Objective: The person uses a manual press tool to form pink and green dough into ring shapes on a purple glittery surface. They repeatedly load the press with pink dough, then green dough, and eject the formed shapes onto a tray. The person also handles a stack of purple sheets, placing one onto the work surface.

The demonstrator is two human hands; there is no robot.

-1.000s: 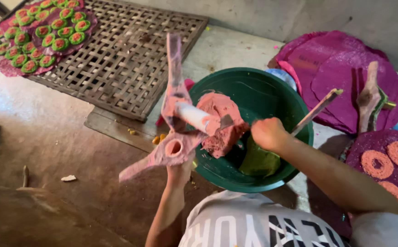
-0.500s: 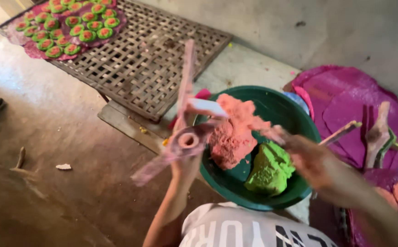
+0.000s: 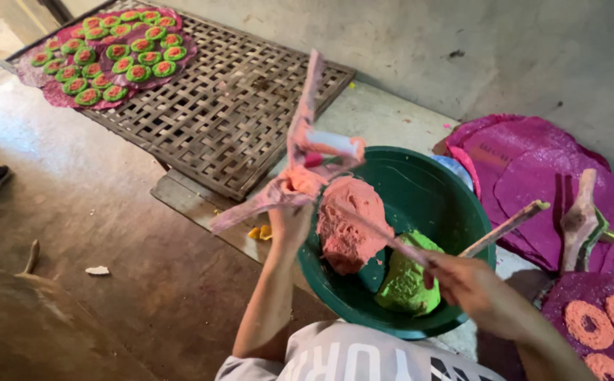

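Observation:
My left hand (image 3: 289, 226) is shut on a pink-smeared wooden press tool (image 3: 305, 152) with long handles and a white tube, held above the left rim of a green bowl (image 3: 434, 185). In the bowl lie a lump of pink dough (image 3: 349, 226) and a lump of green dough (image 3: 405, 282). My right hand (image 3: 472, 286) is over the bowl's near right side, closed on a thin pink-coated stick (image 3: 384, 236) that reaches up-left toward the tool.
A second wooden stick (image 3: 506, 228) leans on the bowl's right rim. A woven tray (image 3: 229, 113) behind carries a cloth of green-and-pink rings (image 3: 102, 53). Magenta cloths (image 3: 532, 166), another wooden press (image 3: 580, 219) and pink rings (image 3: 603, 324) lie at right.
My right hand has left the dough and drawn back to the bowl's near right side, now with the thin stick. The press tool in my left hand has tilted slightly.

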